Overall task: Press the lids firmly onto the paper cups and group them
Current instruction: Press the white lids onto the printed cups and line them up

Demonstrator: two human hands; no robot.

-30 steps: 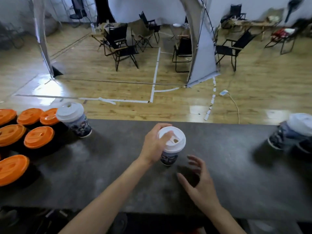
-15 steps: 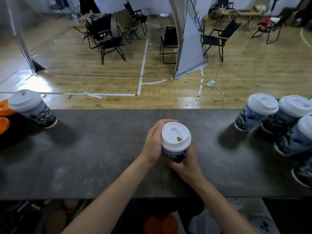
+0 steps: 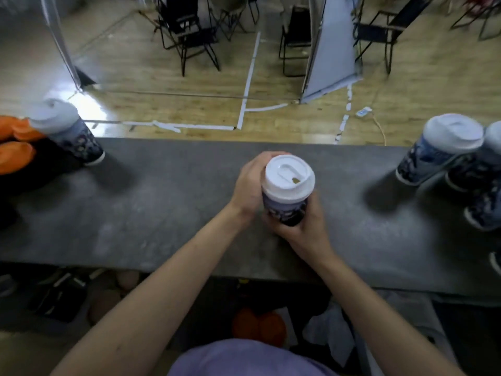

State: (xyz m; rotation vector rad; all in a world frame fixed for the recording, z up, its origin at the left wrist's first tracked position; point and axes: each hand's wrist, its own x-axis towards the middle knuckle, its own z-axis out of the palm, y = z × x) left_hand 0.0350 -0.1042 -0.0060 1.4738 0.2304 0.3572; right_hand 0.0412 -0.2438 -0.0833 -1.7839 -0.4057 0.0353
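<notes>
Gripping one paper cup (image 3: pixel 284 210) at the middle of the desk (image 3: pixel 168 213), both hands are curled round it: the right hand (image 3: pixel 303 226) wraps the lower wall from the near side, and the left hand (image 3: pixel 248 185) clasps the upper wall and the edge of its white lid (image 3: pixel 288 177). The lid looks level, though I cannot tell whether it is pressed fully home. Farther right, several lidded cups (image 3: pixel 444 150) stand close together, so grouping seems well under way; this cup likely joins them next. At the far left one lidded cup (image 3: pixel 67 131) stands apart beside orange lids (image 3: pixel 13 156), probably left to gather. Beyond the desk, folding chairs (image 3: pixel 200 42) stand on a wooden floor (image 3: pixel 433 85).
</notes>
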